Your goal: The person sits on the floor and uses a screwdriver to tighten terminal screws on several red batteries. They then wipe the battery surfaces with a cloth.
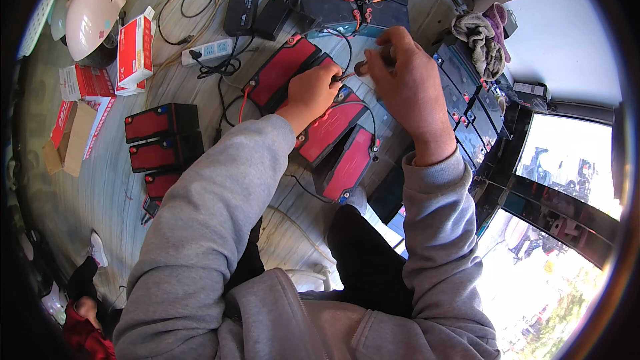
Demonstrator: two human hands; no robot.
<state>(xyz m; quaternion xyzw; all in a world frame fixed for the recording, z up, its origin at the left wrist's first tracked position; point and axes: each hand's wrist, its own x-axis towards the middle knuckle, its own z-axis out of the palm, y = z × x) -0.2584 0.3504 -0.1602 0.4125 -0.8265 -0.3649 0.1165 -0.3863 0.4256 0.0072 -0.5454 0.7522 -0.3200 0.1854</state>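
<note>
My right hand is closed on what looks like a short screwdriver, its thin shaft slanting down to the left. My left hand is pinched at the shaft's tip, above the row of red-topped black batteries; what the fingertips hold is too small to make out. One red battery lies beyond my left hand. Nearer to me are another red battery and a tilted one. Black leads with small end lugs run over them, and a black cable arches up behind my fingers.
Red-topped batteries stand to the left. Opened cartons and red-white boxes lie beyond them. A power strip, black chargers and large dark batteries sit at the back. More batteries and rags are right. Another person is lower left.
</note>
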